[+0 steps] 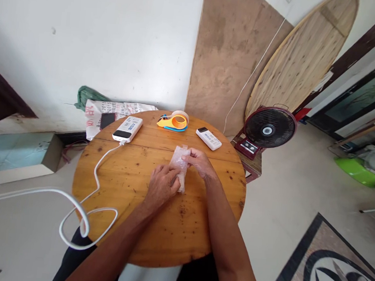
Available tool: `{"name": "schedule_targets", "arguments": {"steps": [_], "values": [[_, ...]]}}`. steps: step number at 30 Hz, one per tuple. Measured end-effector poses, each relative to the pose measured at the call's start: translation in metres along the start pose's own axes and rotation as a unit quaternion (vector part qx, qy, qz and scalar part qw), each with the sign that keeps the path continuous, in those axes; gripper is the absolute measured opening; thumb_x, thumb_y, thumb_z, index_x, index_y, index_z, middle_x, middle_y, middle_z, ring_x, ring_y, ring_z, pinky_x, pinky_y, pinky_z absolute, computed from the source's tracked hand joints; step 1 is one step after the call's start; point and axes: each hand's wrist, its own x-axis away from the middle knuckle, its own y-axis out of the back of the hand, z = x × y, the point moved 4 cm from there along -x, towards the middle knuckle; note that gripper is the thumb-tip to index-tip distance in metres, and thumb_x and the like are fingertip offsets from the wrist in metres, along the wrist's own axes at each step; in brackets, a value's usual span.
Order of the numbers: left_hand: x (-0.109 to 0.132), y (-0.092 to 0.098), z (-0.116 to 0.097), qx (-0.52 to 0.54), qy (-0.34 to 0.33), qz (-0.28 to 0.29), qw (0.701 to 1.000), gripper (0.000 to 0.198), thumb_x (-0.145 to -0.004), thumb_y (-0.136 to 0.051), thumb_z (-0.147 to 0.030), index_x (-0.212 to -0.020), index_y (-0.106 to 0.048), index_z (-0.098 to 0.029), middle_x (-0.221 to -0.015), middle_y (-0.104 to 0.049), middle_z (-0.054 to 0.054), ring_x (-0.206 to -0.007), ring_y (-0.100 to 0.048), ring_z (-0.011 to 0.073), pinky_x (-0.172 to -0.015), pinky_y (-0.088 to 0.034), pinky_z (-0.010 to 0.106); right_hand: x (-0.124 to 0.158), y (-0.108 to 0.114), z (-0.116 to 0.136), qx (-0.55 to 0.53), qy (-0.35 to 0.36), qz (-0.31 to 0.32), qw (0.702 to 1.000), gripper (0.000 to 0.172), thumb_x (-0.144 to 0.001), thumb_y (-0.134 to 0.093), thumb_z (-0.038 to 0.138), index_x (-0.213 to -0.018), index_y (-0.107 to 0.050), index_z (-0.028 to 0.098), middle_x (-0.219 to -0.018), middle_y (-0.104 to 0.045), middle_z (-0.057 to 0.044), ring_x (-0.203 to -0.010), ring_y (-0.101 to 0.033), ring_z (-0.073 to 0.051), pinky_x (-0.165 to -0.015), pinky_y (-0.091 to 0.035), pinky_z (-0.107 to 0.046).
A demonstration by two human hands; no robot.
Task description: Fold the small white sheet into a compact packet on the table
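A small flat packet of clear bubble wrap (179, 155) lies on the round wooden table in front of me. What is inside the wrap, if anything, I cannot make out. My left hand (162, 183) is curled over its lower left side, fingers pressed together on the plastic. At the upper right edge, my right hand (199, 162) pinches the wrap between thumb and fingers. Beyond the hands sits a yellow and blue tape dispenser (174, 121) with a roll of tape. A white power bank (209, 139) lies to its right.
Another white power bank (128, 129) at the table's left has a white cable (96, 171) plugged in, looping over the left edge. Past the wooden table (107, 212) on the right, a fan (268, 128) stands on a stool. A printed bag (93, 120) lies against the wall.
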Motion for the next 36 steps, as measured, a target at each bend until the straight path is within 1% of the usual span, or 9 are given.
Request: {"name": "schedule_targets", "arguments": {"steps": [4,8,12,15,21,25,30,33,36], "values": [[0.001,0.002,0.004,-0.017,0.040,-0.010,0.999,0.022,-0.078,-0.055,-0.023,-0.097,-0.067,-0.022,-0.101,-0.062,0.007,-0.098,-0.052,0.0273,-0.086,-0.042,0.042,0.002,-0.002,0.010,0.042,0.009,0.043,0.998,0.031,-0.066,-0.070,0.042,-0.069,-0.052,0.017,-0.065,-0.053,0.004,-0.059,-0.048,-0.009,-0.057,-0.038,-0.021],[0.001,0.000,0.014,0.029,0.095,-0.033,0.995,0.036,-0.073,-0.059,-0.026,-0.107,-0.057,-0.016,-0.103,-0.059,0.010,-0.100,-0.053,0.0289,-0.088,-0.043,0.045,0.010,-0.007,0.022,0.097,0.039,0.078,0.991,0.028,-0.069,-0.068,0.040,-0.071,-0.053,0.017,-0.069,-0.052,0.004,-0.066,-0.047,-0.011,-0.062,-0.038,-0.022],[0.000,-0.008,0.026,0.129,0.127,-0.043,0.983,0.067,-0.069,-0.061,-0.028,-0.130,-0.039,-0.013,-0.116,-0.055,0.013,-0.108,-0.052,0.0286,-0.095,-0.042,0.046,0.022,-0.011,0.028,0.140,0.050,0.055,0.987,0.024,-0.073,-0.065,0.038,-0.071,-0.052,0.017,-0.069,-0.051,0.003,-0.065,-0.046,-0.011,-0.060,-0.037,-0.021],[-0.002,-0.015,0.031,0.234,0.139,-0.013,0.962,0.072,-0.071,-0.059,-0.027,-0.136,-0.032,-0.014,-0.125,-0.052,0.013,-0.112,-0.052,0.0264,-0.096,-0.042,0.043,0.032,-0.015,0.031,0.174,0.068,0.035,0.982,0.020,-0.074,-0.063,0.034,-0.070,-0.053,0.017,-0.068,-0.050,0.004,-0.063,-0.044,-0.010,-0.058,-0.035,-0.021],[-0.003,-0.015,0.028,0.395,0.149,0.054,0.905,0.039,-0.075,-0.056,-0.031,-0.110,-0.052,-0.016,-0.102,-0.063,0.006,-0.089,-0.059,0.0184,-0.078,-0.049,0.032,0.051,-0.021,0.030,0.204,0.096,0.004,0.974,0.010,-0.075,-0.062,0.028,-0.078,-0.061,0.018,-0.078,-0.062,0.000,-0.073,-0.055,-0.015,-0.071,-0.043,-0.025],[-0.001,-0.012,0.027,0.449,0.182,0.058,0.873,0.028,-0.072,-0.060,-0.035,-0.092,-0.052,-0.017,-0.085,-0.061,0.002,-0.074,-0.056,0.0147,-0.065,-0.046,0.026,0.066,-0.024,0.025,0.213,0.118,-0.018,0.970,0.010,-0.079,-0.057,0.024,-0.087,-0.063,0.021,-0.100,-0.069,-0.004,-0.095,-0.062,-0.019,-0.086,-0.045,-0.030],[0.000,-0.009,0.024,0.497,0.200,0.078,0.841,0.028,-0.065,-0.065,-0.034,-0.079,-0.048,-0.018,-0.080,-0.056,-0.001,-0.067,-0.051,0.0115,-0.060,-0.042,0.023,0.086,-0.034,0.019,0.304,0.161,-0.034,0.938,0.010,-0.081,-0.055,0.018,-0.086,-0.062,0.023,-0.109,-0.069,-0.004,-0.103,-0.062,-0.019,-0.093,-0.040,-0.033],[0.000,-0.008,0.022,0.475,0.195,0.075,0.855,0.026,-0.065,-0.063,-0.034,-0.075,-0.045,-0.019,-0.078,-0.053,-0.002,-0.067,-0.049,0.0110,-0.060,-0.041,0.023,0.095,-0.038,0.014,0.353,0.176,-0.056,0.917,0.010,-0.083,-0.054,0.018,-0.086,-0.061,0.024,-0.112,-0.069,-0.003,-0.105,-0.061,-0.019,-0.091,-0.038,-0.033],[0.001,-0.005,0.021,0.391,0.163,0.042,0.905,0.022,-0.070,-0.059,-0.036,-0.077,-0.046,-0.019,-0.077,-0.051,-0.002,-0.070,-0.048,0.0127,-0.064,-0.042,0.024,0.099,-0.041,0.012,0.390,0.187,-0.068,0.899,0.009,-0.082,-0.054,0.017,-0.085,-0.060,0.024,-0.111,-0.069,-0.004,-0.106,-0.061,-0.019,-0.091,-0.037,-0.033]]}}
